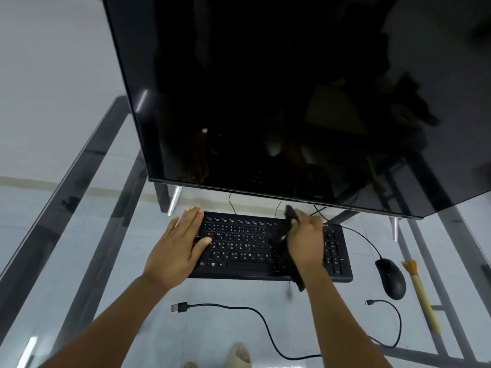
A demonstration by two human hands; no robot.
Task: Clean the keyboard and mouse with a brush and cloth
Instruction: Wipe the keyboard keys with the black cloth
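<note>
Keyboard (239,245): QWERTY key legends

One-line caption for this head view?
Left hand steadies the keyboard while right hand wipes it with a dark cloth.

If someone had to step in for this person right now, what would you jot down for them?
Left hand lies flat on the left end of the black wired keyboard, steadying it.
Right hand grips a dark cloth, wiping the keys right of centre.
Black wired mouse sits to the right, untouched; the straw-coloured brush with a pale handle lies beside it on the glass desk.
Left: finish the keyboard, then the mouse.
</note>
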